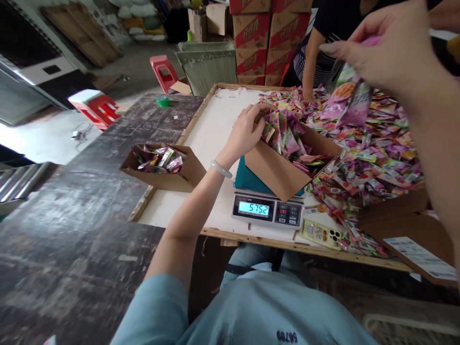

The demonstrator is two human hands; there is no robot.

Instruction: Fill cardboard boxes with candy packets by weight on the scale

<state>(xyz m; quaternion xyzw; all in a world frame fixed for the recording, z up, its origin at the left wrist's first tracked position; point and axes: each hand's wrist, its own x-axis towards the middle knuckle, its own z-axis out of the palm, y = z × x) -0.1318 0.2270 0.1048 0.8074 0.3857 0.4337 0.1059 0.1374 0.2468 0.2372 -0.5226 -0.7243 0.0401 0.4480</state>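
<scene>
A brown cardboard box [278, 172] full of small colourful packets sits tilted on a digital scale [268, 209] whose display shows 575.2. My left hand [246, 132] rests on the box's far left rim, fingers curled against the packets there. My right hand [386, 45] is raised high at the upper right, pinching a pink and green packet [350, 98] that hangs below the fingers. A big heap of loose packets [373, 148] covers the white tray table [215, 129] to the right of the box.
A second cardboard box [161, 167] with packets sits at the tray's left edge. A phone [321, 234] lies by the scale. Another person in dark clothes [323, 43] reaches into the heap at the far side. Red stools and stacked cartons stand behind.
</scene>
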